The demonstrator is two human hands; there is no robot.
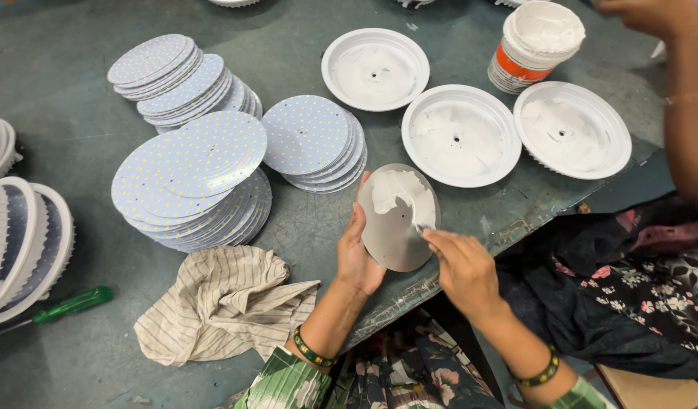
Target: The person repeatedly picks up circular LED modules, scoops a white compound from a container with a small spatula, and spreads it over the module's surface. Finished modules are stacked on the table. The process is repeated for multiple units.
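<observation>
Left hand [358, 254] curls around the edge of a thin, smooth grey metal disc [392, 231], holding it tilted above the near edge of the desk [68, 136], its flat face turned up toward the camera. Right hand [464, 266] has its fingers pressed together against the disc's right rim, smearing thick white paste [398, 191] over the upper part. Round and flat, the disc has no long axis. Nearby lie stacks of dotted round boards [194, 178], three shallow white plastic dishes [460, 135], a paste tub [536, 44] and a crumpled striped cloth [228, 299].
</observation>
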